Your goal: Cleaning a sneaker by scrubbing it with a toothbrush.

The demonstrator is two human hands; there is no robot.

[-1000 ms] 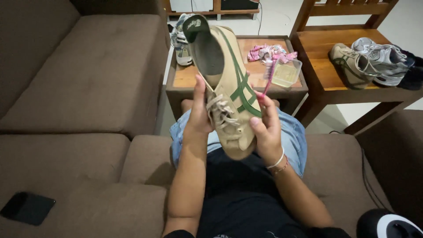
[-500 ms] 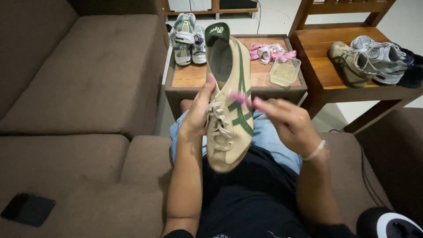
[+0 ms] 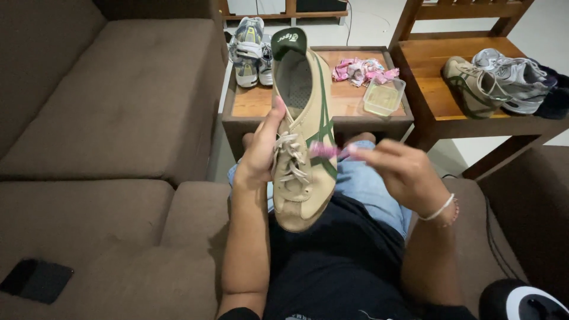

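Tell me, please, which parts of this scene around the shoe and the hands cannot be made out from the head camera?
- Small pink thing in the right hand: motion-blurred, kind unclear.
- Far side of the beige shoe: covered by the left hand.
- Pink heap on the small table: too small to tell.
- Black and white object: cut off by the bottom edge.
- Dark flat object on the sofa: too dim to identify.

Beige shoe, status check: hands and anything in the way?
Left hand grips beige shoe upright over lap. Right hand pinches small pink item against shoe's side. Nothing between hands and shoe.
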